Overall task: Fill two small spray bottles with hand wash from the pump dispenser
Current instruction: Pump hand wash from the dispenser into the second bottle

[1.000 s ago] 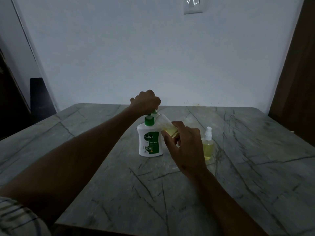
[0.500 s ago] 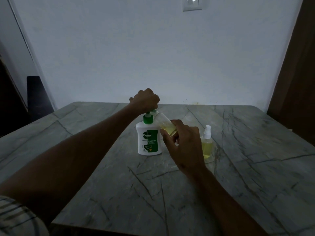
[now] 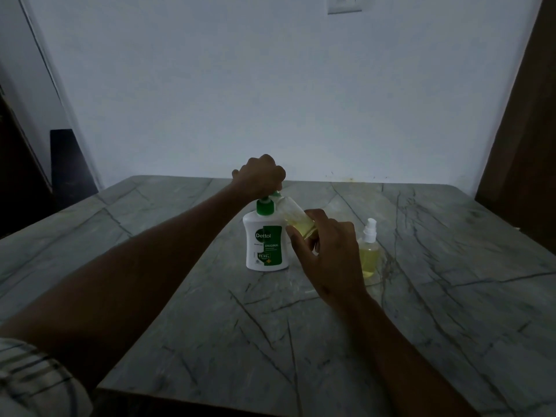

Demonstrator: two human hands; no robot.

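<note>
A white pump dispenser with a green label and green pump stands upright near the middle of the marble table. My left hand is curled over the pump head, covering most of it. My right hand grips a small clear bottle, tilted with its open mouth up at the green nozzle; yellow liquid sits in its lower part. A second small spray bottle, capped with a white sprayer and holding yellow liquid, stands upright just right of my right hand.
A pale wall rises right behind the table's far edge, with a switch plate high up. A dark chair back stands at the left and a brown door at the right.
Both hands keep their hold on the pump and the tilted bottle. The view has shifted slightly; nothing on the table has moved.
</note>
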